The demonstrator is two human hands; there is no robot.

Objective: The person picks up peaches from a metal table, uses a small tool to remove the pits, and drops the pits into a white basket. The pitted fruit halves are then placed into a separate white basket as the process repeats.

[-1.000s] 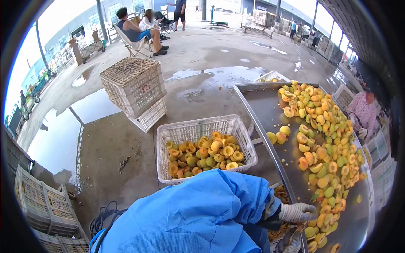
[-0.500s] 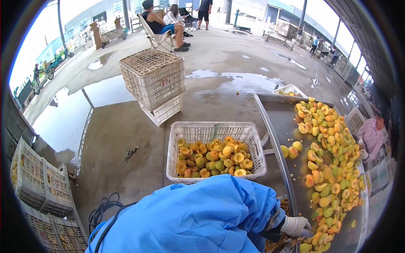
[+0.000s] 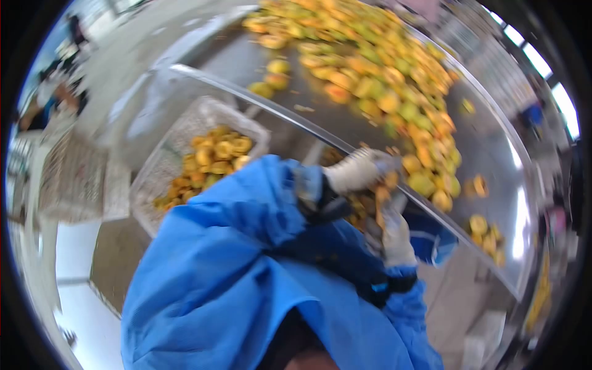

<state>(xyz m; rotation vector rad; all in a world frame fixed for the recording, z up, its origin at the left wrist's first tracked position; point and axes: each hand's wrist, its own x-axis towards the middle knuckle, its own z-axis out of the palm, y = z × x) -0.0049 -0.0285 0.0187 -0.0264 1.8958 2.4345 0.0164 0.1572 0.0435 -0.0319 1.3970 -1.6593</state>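
My left hand (image 3: 356, 171), in a whitish glove with greyish fingertips, is curled at the metal table's near edge. What its fingers hold is too blurred to make out. Just below it my right hand (image 3: 396, 239), also gloved, has its fingers closed around an orange fruit half (image 3: 382, 200). Both hands are close together over a container of fruit pieces (image 3: 356, 213), mostly hidden beneath them. Beyond the edge, a large heap of yellow-orange fruit halves (image 3: 370, 74) lies on the metal table (image 3: 228, 58).
A white crate (image 3: 157, 160) with fruit halves (image 3: 213, 157) stands left of the table. Stacked crates (image 3: 73, 179) are farther left. A few fruit pieces (image 3: 487, 237) lie near the table's right end. A seated person (image 3: 55, 102) is blurred at the upper left.
The view has swung right and down, so the table and crates appear shifted left. My right hand with a fruit half now shows clearly; it was mostly hidden before.
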